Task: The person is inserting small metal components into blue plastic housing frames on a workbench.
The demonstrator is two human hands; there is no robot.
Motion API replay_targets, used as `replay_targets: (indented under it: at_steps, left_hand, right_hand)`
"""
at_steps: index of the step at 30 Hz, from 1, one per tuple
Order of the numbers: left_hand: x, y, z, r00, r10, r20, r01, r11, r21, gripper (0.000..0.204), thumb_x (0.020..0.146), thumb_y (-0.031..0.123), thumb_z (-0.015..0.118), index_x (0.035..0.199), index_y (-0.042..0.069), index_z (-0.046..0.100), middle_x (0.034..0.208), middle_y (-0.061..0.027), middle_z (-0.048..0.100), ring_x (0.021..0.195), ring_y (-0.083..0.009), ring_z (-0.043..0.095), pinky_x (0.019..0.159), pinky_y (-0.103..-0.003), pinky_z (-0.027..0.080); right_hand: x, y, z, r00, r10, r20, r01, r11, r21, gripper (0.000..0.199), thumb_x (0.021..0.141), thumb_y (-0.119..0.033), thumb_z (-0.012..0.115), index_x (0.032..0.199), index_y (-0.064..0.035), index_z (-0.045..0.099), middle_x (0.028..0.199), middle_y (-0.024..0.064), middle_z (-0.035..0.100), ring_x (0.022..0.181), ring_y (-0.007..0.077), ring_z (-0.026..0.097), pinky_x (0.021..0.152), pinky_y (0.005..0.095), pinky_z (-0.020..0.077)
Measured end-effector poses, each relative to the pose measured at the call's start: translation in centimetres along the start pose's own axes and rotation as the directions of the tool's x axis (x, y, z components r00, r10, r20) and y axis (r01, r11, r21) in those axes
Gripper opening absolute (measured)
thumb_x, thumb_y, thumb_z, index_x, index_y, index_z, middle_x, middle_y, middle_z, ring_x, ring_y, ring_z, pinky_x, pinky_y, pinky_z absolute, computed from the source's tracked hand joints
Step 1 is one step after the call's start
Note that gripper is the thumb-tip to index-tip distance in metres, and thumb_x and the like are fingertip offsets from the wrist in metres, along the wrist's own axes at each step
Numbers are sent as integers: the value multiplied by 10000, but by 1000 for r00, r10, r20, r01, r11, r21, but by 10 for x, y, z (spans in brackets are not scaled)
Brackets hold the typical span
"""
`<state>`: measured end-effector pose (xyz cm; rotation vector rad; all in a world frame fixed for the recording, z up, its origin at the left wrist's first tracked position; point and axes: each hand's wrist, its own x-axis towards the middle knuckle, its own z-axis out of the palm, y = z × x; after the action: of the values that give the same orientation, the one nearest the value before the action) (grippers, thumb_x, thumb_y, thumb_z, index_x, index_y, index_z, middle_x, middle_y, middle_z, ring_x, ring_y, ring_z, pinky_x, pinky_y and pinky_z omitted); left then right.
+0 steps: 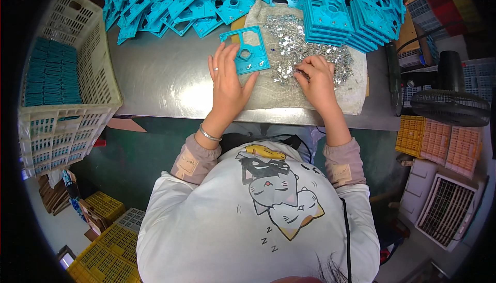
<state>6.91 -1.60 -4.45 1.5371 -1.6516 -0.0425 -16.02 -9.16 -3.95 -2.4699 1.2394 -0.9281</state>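
Observation:
A turquoise plastic frame (260, 56) with a round hole and cut-out windows lies on the near part of the worktable, partly over a pale cloth. My left hand (227, 79) holds it, fingers along its left side and thumb by its lower edge. Small shiny metal bits show along the frame's near edge. To the right, a heap of small metal parts (284, 50) is spread over the cloth (289, 94). My right hand (318, 79) is at the heap's near side, thumb and fingers pinched together around small metal parts, mostly hidden by the fingers.
A large pile of turquoise frames (191, 4) covers the table's far side, with neat stacks (328, 17) behind the metal parts. A white crate (72, 110) holding turquoise pieces stands at left. A black fan (450, 97) is at right, near orange crates (436, 141).

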Motion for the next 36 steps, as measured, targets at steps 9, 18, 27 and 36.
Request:
replay_targets:
  at_steps: [9,18,27,36]
  left_hand:
    - [-3,4,-6,1000,-6,5,6,1000,24,745,799,130,810,1423,14,420,1419,-199,484,1403,-419,393,1162,-593,241]
    - [-3,10,-4,1000,20,20,-20,1000,21,717,796,131,806,1408,21,451,1416,-183,485,1401,-416,396,1156,-596,248]
    - [-9,11,-6,999,19,30,-20,1000,13,688,802,140,803,1394,30,471,1428,-172,483,1411,-418,386,1161,-603,237]
    - [-12,15,-6,998,27,51,-26,1000,-6,684,796,128,805,1393,52,479,1430,-167,484,1413,-421,382,1158,-606,239]
  right_hand:
    - [-2,-1,3,999,9,41,-7,999,-38,107,756,-72,783,839,-56,718,923,57,628,945,248,595,844,388,377]
    - [0,-7,5,997,-43,69,49,996,-79,104,756,-69,779,826,-60,702,909,49,620,942,245,597,850,387,368]
    - [-4,-12,3,992,-59,114,88,959,-270,102,769,-67,754,818,-59,665,896,62,608,929,246,594,839,397,367]
    - [-10,-9,5,999,20,-43,-27,984,-174,82,798,-14,654,841,-29,586,867,121,563,857,312,575,792,438,414]
